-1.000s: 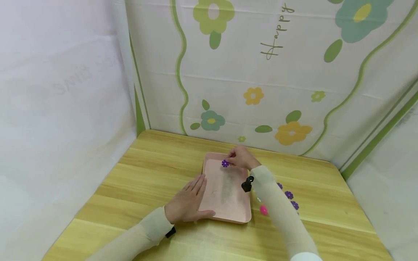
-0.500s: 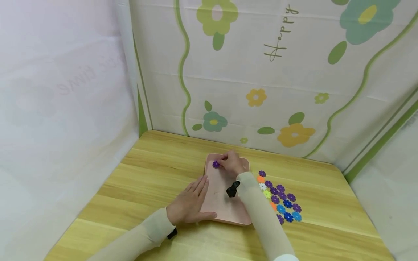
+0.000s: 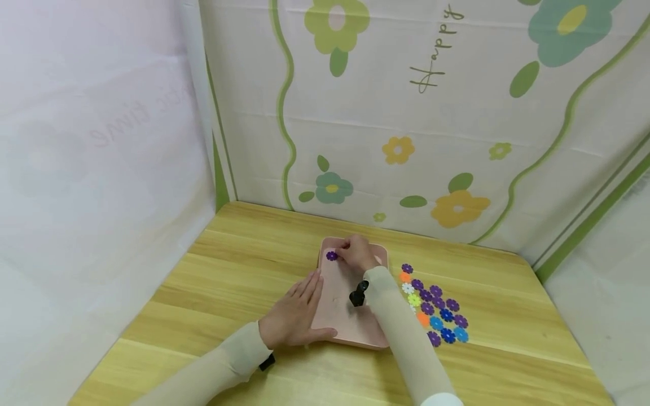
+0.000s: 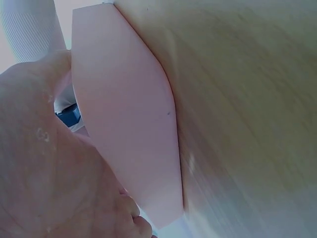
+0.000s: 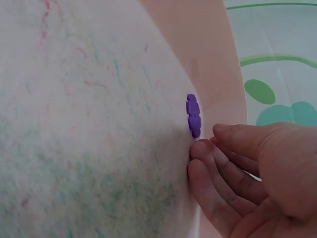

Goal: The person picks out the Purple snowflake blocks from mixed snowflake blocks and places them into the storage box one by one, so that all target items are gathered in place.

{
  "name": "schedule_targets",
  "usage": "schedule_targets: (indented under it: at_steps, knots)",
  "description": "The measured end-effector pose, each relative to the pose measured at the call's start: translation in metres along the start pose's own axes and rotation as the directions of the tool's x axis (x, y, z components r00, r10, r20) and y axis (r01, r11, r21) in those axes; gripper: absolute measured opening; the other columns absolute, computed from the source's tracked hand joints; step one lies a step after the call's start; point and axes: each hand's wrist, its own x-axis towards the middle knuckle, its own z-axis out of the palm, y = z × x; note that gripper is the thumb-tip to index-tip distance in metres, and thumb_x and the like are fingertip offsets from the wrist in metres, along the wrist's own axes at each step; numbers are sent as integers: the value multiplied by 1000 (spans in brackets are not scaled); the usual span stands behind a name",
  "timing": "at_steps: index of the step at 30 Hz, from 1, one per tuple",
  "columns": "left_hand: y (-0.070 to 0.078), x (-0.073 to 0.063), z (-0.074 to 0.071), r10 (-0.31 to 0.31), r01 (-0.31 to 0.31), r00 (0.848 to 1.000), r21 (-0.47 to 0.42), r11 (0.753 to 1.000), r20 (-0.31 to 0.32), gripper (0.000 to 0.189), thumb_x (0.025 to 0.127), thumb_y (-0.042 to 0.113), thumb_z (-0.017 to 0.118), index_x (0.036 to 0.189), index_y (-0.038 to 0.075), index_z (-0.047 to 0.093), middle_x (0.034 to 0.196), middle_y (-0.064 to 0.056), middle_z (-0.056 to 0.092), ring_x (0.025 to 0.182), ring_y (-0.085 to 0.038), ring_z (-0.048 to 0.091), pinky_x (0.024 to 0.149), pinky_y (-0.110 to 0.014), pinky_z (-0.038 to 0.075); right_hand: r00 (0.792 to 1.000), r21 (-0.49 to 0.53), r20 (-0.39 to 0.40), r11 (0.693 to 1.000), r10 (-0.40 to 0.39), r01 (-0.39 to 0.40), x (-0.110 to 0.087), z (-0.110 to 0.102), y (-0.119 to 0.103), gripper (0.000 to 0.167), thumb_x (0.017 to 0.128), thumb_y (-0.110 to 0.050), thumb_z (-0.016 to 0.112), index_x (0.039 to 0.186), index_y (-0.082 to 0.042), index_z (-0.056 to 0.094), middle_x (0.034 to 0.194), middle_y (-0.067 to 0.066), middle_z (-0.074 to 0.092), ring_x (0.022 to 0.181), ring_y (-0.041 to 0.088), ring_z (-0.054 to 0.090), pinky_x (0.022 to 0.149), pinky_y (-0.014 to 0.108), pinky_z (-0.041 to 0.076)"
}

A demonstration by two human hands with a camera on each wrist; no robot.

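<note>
A shallow pink tray (image 3: 355,330) lies on the wooden table. My left hand (image 3: 291,316) rests against its near left corner, fingers straight along the left rim and thumb along the front one; the left wrist view shows the palm beside the tray's outer wall (image 4: 129,104). At the far left corner inside, a purple flower-shaped plastic disc (image 3: 332,256) lies on the tray floor. My right hand (image 3: 358,252) reaches over the tray with fingertips right at the disc. In the right wrist view the thumb (image 5: 233,136) stands apart from the purple disc (image 5: 193,116), fingers loosely bent.
To the tray's right, several flower discs (image 3: 427,308) in purple, blue, orange, white and yellow lie on the table (image 3: 244,254), partly behind the right forearm (image 3: 401,321). A printed curtain (image 3: 345,113) hangs at the table's back edge. Coloured smudges mark the tray floor (image 5: 99,148).
My right hand has moved left across the tray with the purple disc, to the far left corner, and its thumb is now off it. More loose discs show. The left hand stays.
</note>
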Motion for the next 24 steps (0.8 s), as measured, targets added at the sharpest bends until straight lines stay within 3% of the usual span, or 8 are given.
schedule_targets:
  at_steps: [6, 14, 19, 24]
  knots:
    - [1, 1, -4, -4, 4, 1000, -10, 1000, 19, 113, 97, 78, 49, 165, -7, 20, 176, -27, 13, 164, -40, 18, 131, -51, 29, 998, -88, 53, 996, 35, -30, -9, -15, -1, 17, 103, -24, 71, 111, -12, 80, 103, 5, 76, 87, 19, 67, 74, 29, 58]
    - [2, 2, -6, -3, 3, 1000, -14, 1000, 16, 112, 97, 77, 50, 165, -8, 20, 176, -27, 13, 164, -41, 18, 131, -52, 30, 982, -255, 148, 955, -118, 153, -28, -66, 0, 25, 101, -17, 72, 120, -1, 76, 114, 13, 77, 104, 25, 72, 92, 43, 62]
    - [1, 3, -5, -3, 3, 1000, -5, 1000, 14, 112, 97, 77, 51, 165, -7, 21, 175, -27, 14, 164, -41, 19, 131, -52, 30, 973, -318, 187, 929, -134, 189, -47, -101, 13, 30, 102, -16, 71, 125, 2, 72, 118, 15, 76, 108, 28, 72, 95, 46, 62]
    - [2, 1, -4, 6, -6, 1000, -7, 1000, 9, 112, 97, 76, 52, 164, -8, 22, 174, -29, 16, 163, -42, 20, 130, -53, 30, 968, -388, 197, 895, -153, 220, -72, -136, 30, 25, 101, -15, 72, 120, 2, 73, 110, 14, 75, 96, 23, 71, 91, 47, 62]
